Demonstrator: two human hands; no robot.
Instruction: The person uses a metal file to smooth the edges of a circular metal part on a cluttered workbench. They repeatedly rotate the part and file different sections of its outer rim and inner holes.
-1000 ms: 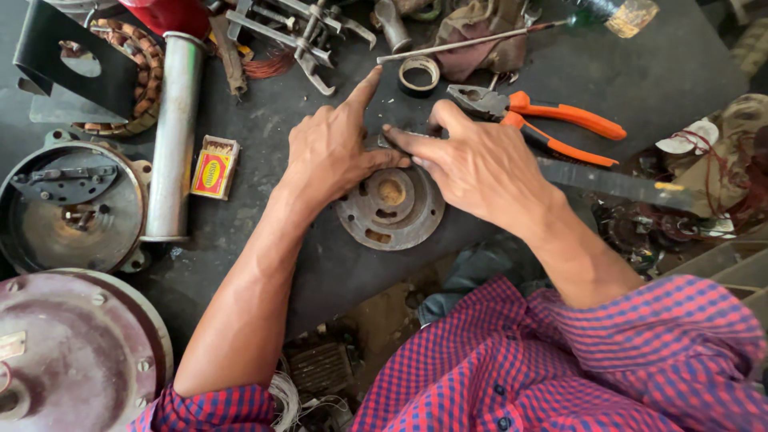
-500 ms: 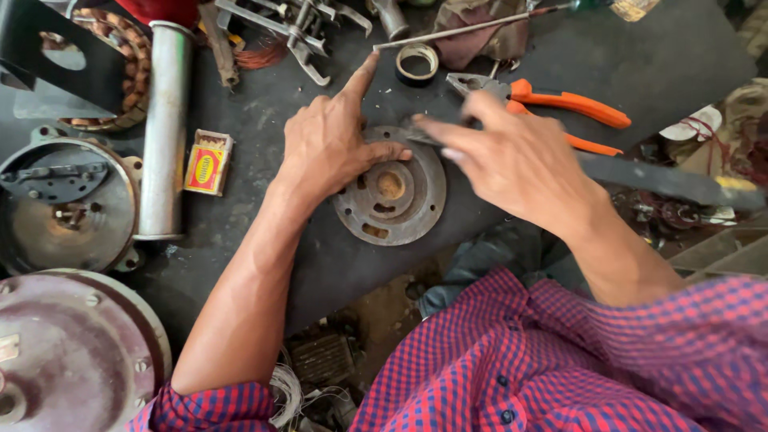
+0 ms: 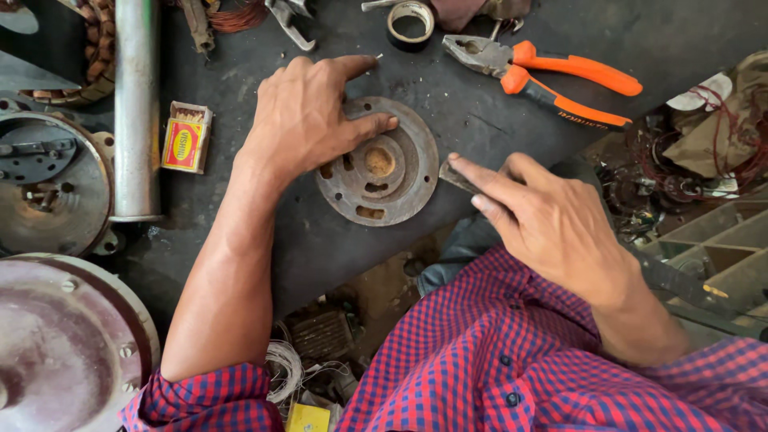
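A dark, grimy metal bench (image 3: 496,120) carries the work. The left hand (image 3: 308,120) lies flat with fingers spread on the left part of a round, rusty grey metal plate with a raised hub and slots (image 3: 384,164), which rests near the bench's front edge. The right hand (image 3: 552,220) has its grip pinched on a flat, dark metal file (image 3: 454,177), whose tip meets the plate's right rim. Beyond the plate lie orange-handled pliers (image 3: 552,76) and a roll of tape (image 3: 410,24). To the left sit a yellow and red matchbox (image 3: 186,138), a shiny steel tube (image 3: 136,112) and a round grey motor housing (image 3: 48,188).
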